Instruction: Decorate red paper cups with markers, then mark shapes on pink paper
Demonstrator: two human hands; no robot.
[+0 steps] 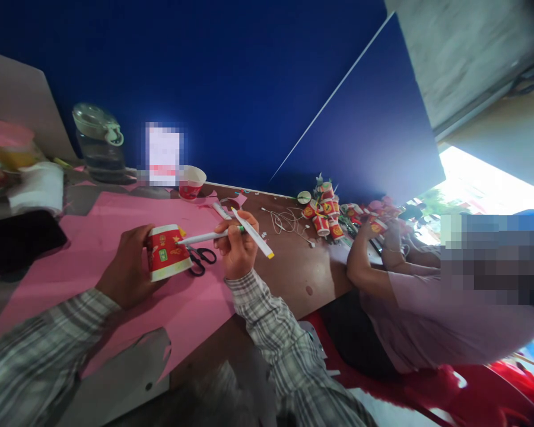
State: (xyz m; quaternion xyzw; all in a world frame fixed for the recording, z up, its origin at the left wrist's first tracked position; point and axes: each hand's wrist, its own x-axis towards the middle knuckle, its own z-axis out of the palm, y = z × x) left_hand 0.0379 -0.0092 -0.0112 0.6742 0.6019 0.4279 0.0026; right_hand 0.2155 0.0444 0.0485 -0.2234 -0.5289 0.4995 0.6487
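Note:
My left hand (131, 264) is wrapped round a red paper cup (169, 254) with white rims, yellow stars and a green patch, tilted on its side. In my right hand (238, 249) are two white pens. One marker (204, 237) points left, its tip at or close to the cup's wall; I cannot tell whether it touches. A second marker (256, 237) with yellow ends slants across my fingers. Black-handled scissors (203, 258) lie just right of the cup, partly behind it. Pink paper (204, 302) spreads under both hands.
A water bottle (100, 145), another paper cup (191, 182) and a white roll (38, 187) stand at the back. Left lies a black phone-like slab (22, 240). A white cable (287, 222) and stacked red cups (327, 207) are right, where a co-worker's arms (367, 261) reach over the table.

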